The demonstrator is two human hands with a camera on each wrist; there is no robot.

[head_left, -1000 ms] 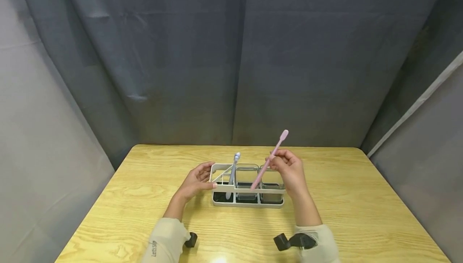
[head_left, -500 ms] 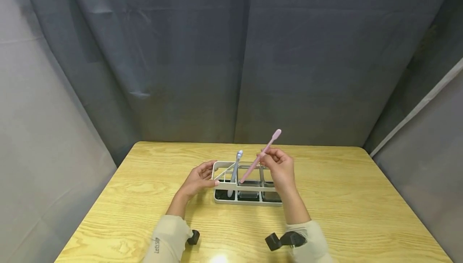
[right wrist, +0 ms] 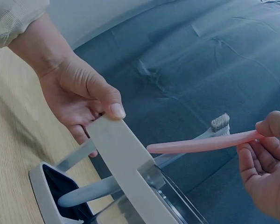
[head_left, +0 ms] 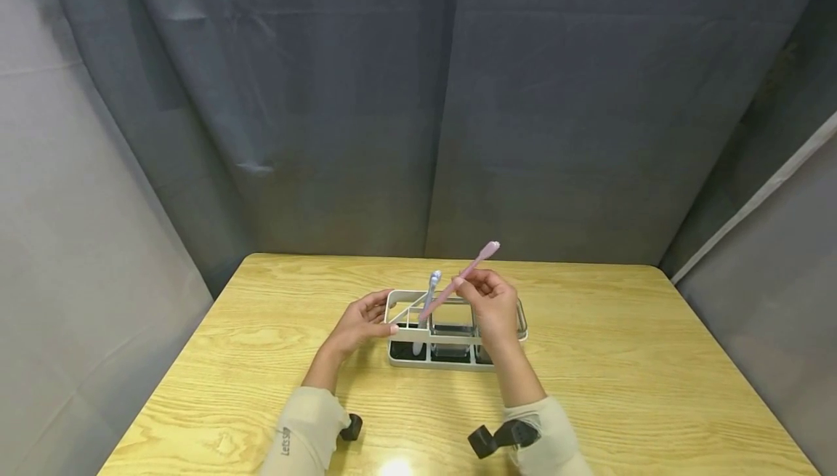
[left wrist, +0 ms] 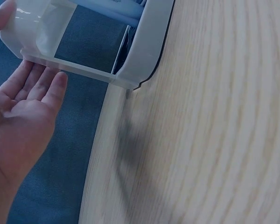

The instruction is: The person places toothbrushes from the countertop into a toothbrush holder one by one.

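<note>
A white toothbrush holder (head_left: 447, 339) with a dark base stands on the table. My left hand (head_left: 355, 327) holds its left end, thumb on the front rail and fingers behind. A blue-grey toothbrush (right wrist: 86, 193) leans in the left compartment, bristles up. Between thumb and fingertips my right hand (head_left: 495, 312) pinches a pink toothbrush (right wrist: 196, 144), tilted with its head up and to the right. Its lower handle end is over the holder's left part, just above the rail in the right wrist view. My right hand partly hides the holder's right part.
Clear cups (head_left: 451, 351) sit in the holder's middle and right compartments; the right one is partly covered by my hand. The wooden table (head_left: 628, 360) stretches around, with a grey curtain (head_left: 340, 134) behind its back edge.
My right hand has moved left with the pink toothbrush, whose handle end went from the middle cup to the left compartment. The brush leans more. My left hand has stayed on the holder.
</note>
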